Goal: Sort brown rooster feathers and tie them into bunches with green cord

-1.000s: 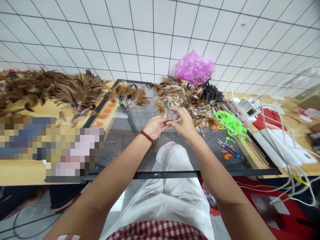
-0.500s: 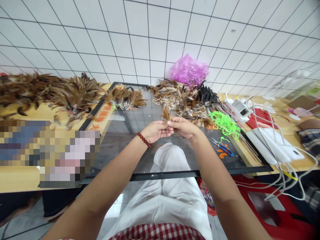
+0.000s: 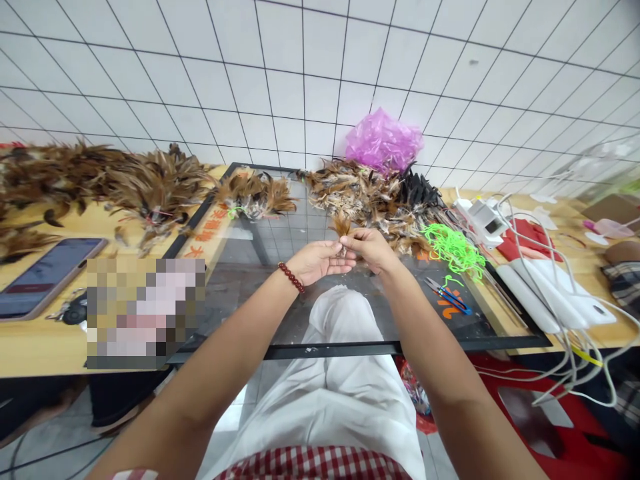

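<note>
My left hand (image 3: 316,261) and my right hand (image 3: 371,249) meet above a glass table panel (image 3: 260,293). Together they pinch a small bunch of brown feathers (image 3: 343,227), whose tips stick up between the fingertips. A red bead bracelet (image 3: 291,277) circles my left wrist. Right behind the hands lies a large pile of brown and black feathers (image 3: 370,193).
More feather bundles (image 3: 150,183) cover the wooden table at the left, and a smaller one (image 3: 255,195) sits on the glass. A phone (image 3: 45,277) lies at far left. Neon green cord (image 3: 453,248), blue-handled snips (image 3: 449,295), a pink plastic bag (image 3: 383,140) and white cables (image 3: 560,293) are at the right.
Both hands have closed together on the feather bunch and shifted slightly. The view has moved a little, and the phone at the left now shows.
</note>
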Tool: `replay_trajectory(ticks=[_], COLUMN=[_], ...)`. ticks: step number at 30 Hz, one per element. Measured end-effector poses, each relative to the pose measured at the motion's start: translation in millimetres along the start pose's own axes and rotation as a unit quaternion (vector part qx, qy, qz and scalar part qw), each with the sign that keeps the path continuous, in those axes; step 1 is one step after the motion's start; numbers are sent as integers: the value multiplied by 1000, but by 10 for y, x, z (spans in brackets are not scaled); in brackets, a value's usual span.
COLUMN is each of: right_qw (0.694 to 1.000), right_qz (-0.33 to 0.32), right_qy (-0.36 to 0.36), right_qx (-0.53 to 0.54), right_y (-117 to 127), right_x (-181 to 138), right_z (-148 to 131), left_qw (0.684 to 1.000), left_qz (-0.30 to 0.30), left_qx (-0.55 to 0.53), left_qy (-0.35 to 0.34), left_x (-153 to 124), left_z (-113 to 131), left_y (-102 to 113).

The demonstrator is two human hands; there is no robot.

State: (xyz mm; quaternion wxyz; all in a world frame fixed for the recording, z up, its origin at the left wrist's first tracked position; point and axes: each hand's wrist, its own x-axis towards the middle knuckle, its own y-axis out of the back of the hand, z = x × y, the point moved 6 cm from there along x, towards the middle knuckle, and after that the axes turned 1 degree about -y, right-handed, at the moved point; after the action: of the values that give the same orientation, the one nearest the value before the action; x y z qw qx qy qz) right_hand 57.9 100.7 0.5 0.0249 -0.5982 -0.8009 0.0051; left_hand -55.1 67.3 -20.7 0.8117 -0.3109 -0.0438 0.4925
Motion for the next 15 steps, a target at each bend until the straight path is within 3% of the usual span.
replay_trajectory(ticks=[3, 11, 15], right_qw=[999, 1000, 995], right_qz=[20, -10, 71], right_qy=[35, -2, 23], right_qx=[-23, -9, -61], right_y=[-18, -77, 28], right_x=[5, -26, 2], right_z=[-42, -29, -23], left_qw=[1000, 999, 992], left_qz=[2, 42, 99], left_qx=[-1, 10, -50], left_qy=[-7, -3, -54], left_x=[2, 23, 61], left_z=[7, 0, 27], left_y=[12, 46, 128])
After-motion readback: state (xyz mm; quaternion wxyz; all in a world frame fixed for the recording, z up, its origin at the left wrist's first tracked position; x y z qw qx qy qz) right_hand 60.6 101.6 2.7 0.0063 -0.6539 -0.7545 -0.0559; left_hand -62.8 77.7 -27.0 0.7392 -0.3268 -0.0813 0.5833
